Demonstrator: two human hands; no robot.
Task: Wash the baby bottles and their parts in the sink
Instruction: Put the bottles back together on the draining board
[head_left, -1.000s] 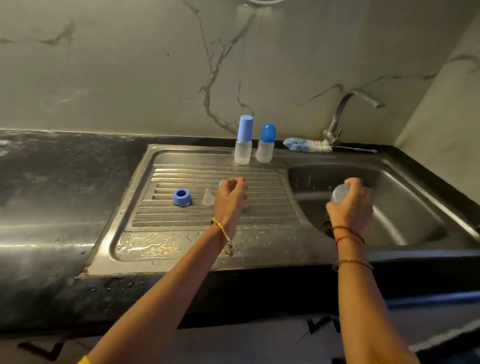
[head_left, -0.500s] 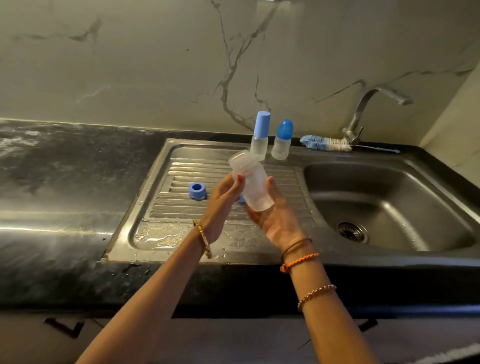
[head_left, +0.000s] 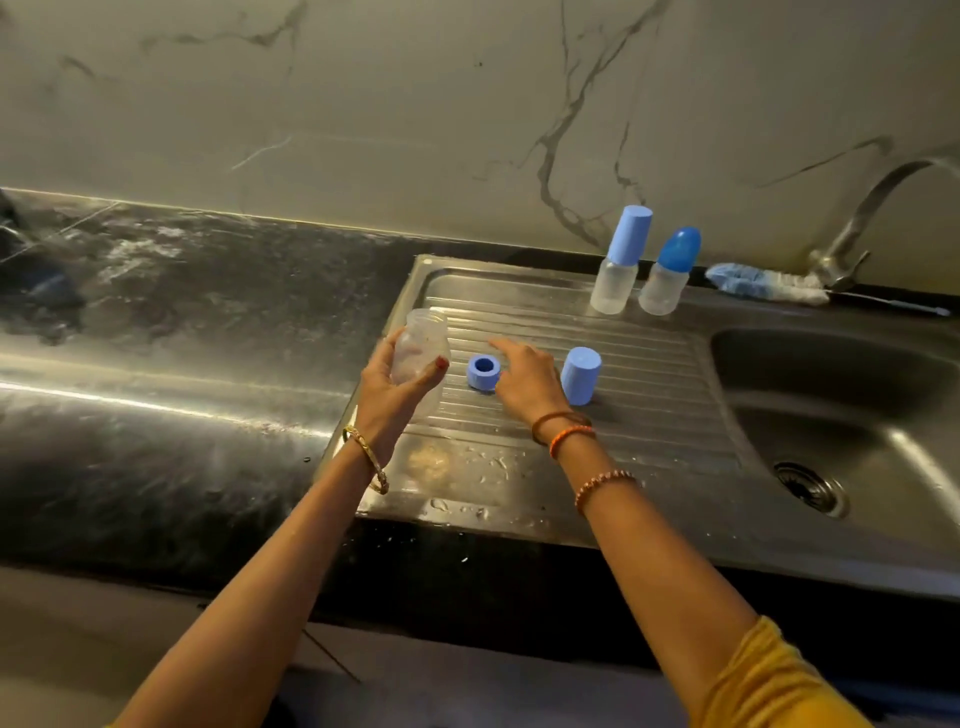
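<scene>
Left hand (head_left: 395, 387) grips open bottle (head_left: 420, 358); right hand (head_left: 524, 376), fingers (head_left: 506, 347) loosely spread, hovers at blue collar ring (head_left: 484, 372)'s 3 o'clock — pinch rim squarely, keep bottle upright.

One head-worn camera looks forward and down from close above the drainboard (head_left: 597, 358). The sink basin (head_left: 852, 395) sits at its right edge.

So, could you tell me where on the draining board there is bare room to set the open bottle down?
Bare ribs lie between the blue cap and the sink basin, and in front of the two capped bottles. The wet front strip below the hands is free. It is crowded around the blue ring, between the left hand holding the open bottle and the right hand.
</scene>
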